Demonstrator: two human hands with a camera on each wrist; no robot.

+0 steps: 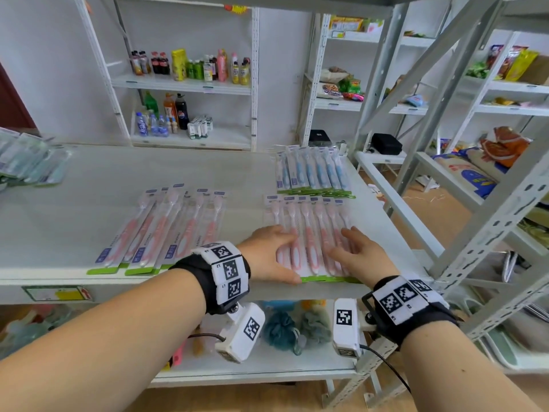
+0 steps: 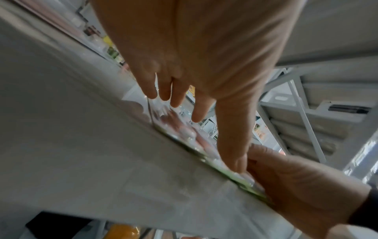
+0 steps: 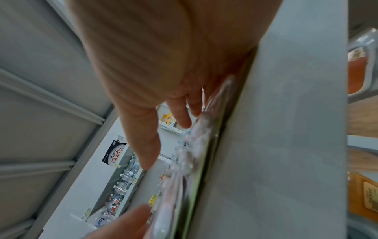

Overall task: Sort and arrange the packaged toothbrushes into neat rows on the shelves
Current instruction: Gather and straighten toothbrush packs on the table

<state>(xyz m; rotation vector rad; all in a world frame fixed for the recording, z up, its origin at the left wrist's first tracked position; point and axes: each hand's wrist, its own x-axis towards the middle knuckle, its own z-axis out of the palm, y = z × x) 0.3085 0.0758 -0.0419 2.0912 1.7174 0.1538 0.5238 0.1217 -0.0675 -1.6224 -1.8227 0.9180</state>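
Both hands lie flat with fingers spread on a row of six pink brushes (image 1: 309,230) at the shelf's (image 1: 89,203) front right edge, left hand (image 1: 269,255) on the row's left side, right hand (image 1: 358,257) on its right; each pack is clear plastic with a green bottom strip. Behind them, at the back right corner, sits a row of about six blue brushes (image 1: 310,171); about five more pink packs (image 1: 166,230) lie fanned at the front edge, left of the hands; a pile of green packs (image 1: 29,165) sits at the left edge, count unclear.

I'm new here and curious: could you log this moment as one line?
left hand: flat on pink toothbrush row | right hand: flat on same row | step: squaring row at shelf front edge
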